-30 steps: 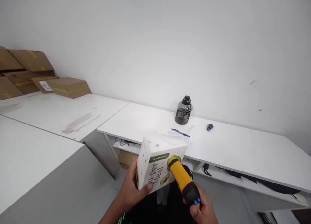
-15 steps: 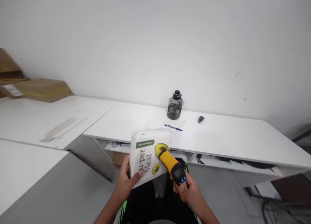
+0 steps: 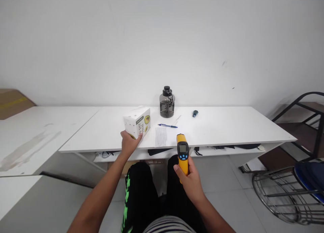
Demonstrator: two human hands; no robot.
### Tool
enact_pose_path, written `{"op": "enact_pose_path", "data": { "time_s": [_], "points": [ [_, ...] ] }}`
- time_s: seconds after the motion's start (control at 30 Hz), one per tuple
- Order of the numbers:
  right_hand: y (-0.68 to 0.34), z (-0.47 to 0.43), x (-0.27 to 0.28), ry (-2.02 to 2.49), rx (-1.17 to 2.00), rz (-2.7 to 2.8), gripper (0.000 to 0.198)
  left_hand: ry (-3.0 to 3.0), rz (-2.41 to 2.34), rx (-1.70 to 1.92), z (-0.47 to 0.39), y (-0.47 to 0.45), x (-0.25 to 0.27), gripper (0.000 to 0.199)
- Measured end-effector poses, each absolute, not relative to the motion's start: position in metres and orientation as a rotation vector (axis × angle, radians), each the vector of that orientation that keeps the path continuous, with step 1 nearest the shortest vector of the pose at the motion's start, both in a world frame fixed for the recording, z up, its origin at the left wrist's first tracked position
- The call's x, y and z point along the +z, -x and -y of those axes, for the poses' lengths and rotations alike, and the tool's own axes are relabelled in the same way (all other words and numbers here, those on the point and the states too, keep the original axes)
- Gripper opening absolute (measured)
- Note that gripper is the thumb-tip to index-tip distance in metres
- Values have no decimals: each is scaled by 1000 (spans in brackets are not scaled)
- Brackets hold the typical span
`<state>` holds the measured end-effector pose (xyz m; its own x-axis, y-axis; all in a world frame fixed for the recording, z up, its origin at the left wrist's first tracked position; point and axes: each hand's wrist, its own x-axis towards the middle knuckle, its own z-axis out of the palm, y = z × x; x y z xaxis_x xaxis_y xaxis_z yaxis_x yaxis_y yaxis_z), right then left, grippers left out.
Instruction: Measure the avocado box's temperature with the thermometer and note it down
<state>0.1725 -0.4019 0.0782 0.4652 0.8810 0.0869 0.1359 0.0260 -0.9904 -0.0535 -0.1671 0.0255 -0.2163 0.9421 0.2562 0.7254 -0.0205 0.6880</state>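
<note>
My left hand grips the lower near edge of a white box printed with avocados and the word "Meal". The box is at the left part of the white desk; whether it rests fully on the top I cannot tell. Wrapped around the handle of a yellow and black infrared thermometer is my right hand. The thermometer points away from me, its small screen and blue buttons facing up. Between the two hands lie a sheet of paper with writing and a blue pen.
A dark clear water jug stands by the wall, with a small dark object to its right. A cardboard box sits far left. Under the desk runs a shelf with items. A metal-framed stool is at the right.
The white box has moved forward from above my lap to the desk. The thermometer, earlier held against the box's front, is now apart from it. My view has turned right.
</note>
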Motion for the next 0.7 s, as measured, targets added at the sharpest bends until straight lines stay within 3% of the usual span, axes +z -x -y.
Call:
{"op": "enact_pose_path", "data": {
  "time_s": [0.13, 0.6, 0.7],
  "points": [
    [-173, 403, 72, 1438, 831, 884, 51, -1729, -2037, 922, 159, 55, 14, 72],
    [-169, 399, 65, 1435, 804, 854, 50, -1740, -2097, 963, 163, 51, 12, 69],
    [-172, 391, 58, 1446, 805, 839, 58, -1775, -2093, 979, 163, 52, 9, 68]
  ]
}}
